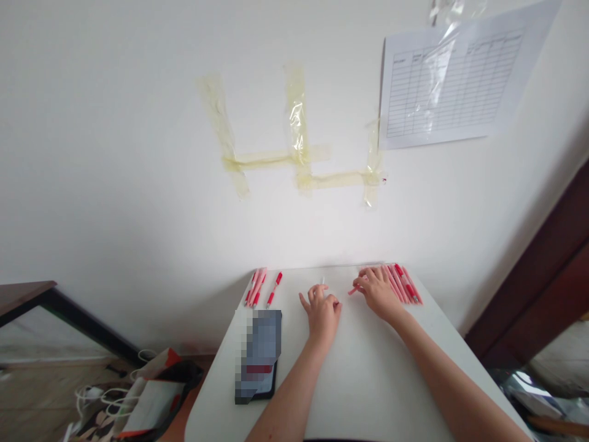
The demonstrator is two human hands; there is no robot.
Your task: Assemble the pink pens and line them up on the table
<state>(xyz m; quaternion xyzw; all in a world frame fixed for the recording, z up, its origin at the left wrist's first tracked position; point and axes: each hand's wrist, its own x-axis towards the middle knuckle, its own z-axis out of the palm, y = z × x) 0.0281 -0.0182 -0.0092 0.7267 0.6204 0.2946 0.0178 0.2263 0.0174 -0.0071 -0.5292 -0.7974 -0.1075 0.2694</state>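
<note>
**Pink pen [353,291] at the right hand [379,294]**

From my remote seat, I see the pink pen lying slantwise at the thumb and forefinger of the right hand; its near end comes out to the left of them. These fingers touch it, but I cannot tell if they are clamped on it. Just beside, to the right, is a row of pens [401,283], pink and red. The left hand [323,316] has its fingers bent, the little finger apart; a small whitish piece [323,280] shows beyond them, and I cannot tell whether they hold it.
</note>
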